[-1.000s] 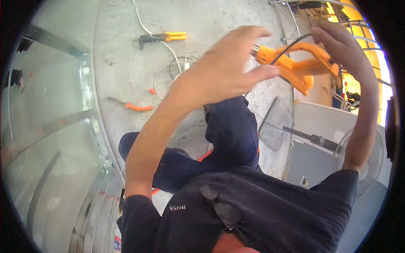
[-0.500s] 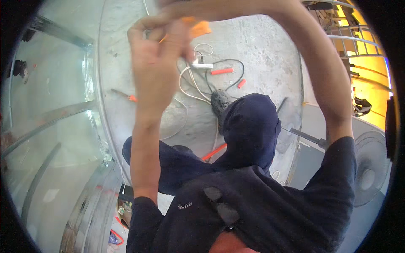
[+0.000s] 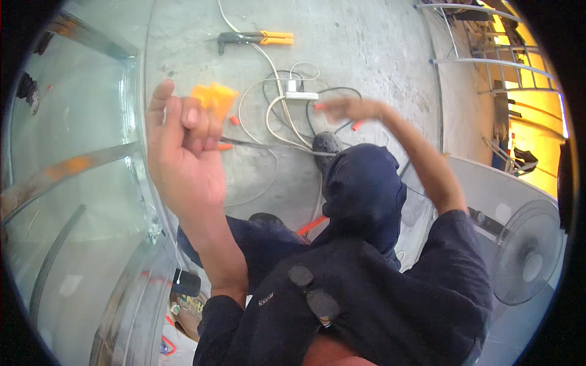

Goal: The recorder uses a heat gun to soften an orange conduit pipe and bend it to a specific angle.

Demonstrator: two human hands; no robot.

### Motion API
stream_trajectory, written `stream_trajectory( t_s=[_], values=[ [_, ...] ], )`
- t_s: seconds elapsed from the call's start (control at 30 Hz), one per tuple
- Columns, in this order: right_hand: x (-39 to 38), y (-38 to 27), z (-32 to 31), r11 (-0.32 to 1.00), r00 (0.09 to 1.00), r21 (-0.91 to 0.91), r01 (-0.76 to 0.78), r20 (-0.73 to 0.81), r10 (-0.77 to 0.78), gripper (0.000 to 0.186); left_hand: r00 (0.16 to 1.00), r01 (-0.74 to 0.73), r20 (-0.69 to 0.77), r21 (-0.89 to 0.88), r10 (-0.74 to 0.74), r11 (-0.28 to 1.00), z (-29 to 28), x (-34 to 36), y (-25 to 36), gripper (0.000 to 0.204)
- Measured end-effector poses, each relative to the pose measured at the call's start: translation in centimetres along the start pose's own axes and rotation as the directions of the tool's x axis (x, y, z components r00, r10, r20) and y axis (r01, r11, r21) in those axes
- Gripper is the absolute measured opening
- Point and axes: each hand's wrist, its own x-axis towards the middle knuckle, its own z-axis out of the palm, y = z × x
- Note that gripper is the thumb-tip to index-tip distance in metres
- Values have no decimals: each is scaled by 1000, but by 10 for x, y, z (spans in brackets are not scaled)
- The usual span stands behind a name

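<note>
One head view. Left hand closed round bright orange, plastic-looking tool, left of white rectangular power strip. Right hand just right of strip, blurred; grip unclear. Step in hand: probably handling tool; next move likely calls for steady left grip. Tool angular, blurred, partly finger-hidden.

The hands, together at the upper left half a second ago, are now well apart. The orange tool, between both at the upper right a second ago, is now at the left in the left hand alone, while the right hand, blurred, now covers part of a red tube.
</note>
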Motion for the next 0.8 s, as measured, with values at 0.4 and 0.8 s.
stream_trajectory(
  t_s=[0.4,0.8],
  values=[
    [-137,83,187,898,868,436,-66,-420,267,30,987,160,0,-153,-162,975,-22,18,-9,34],
    [-224,-9,33,969,267,225,98,-944,192,24,995,94,74,-342,-73,935,-60,54,16,33]
  ],
)
